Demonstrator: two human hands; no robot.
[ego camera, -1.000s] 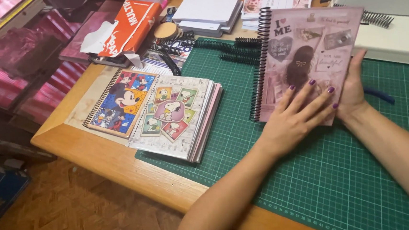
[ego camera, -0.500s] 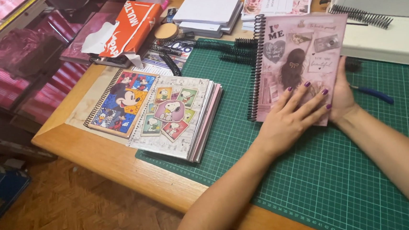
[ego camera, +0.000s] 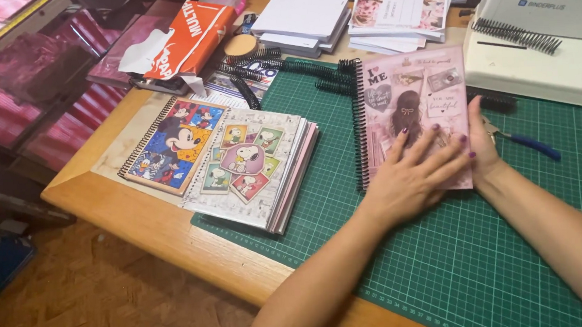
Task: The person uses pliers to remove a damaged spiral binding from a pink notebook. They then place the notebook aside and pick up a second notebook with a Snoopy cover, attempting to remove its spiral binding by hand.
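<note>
- Lying flat now, the pink notebook [ego camera: 414, 114] has come down from its tilt onto the mat [ego camera: 462, 267].
- Left hand [ego camera: 415, 175] presses it, fingers spread.
- Right hand [ego camera: 484, 146] grips its edge.

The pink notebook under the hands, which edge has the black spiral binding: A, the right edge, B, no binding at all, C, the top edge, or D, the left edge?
D: the black spiral runs down the left edge of the pink notebook, while the left hand lies flat on its cover and the right hand holds its right edge.
</note>
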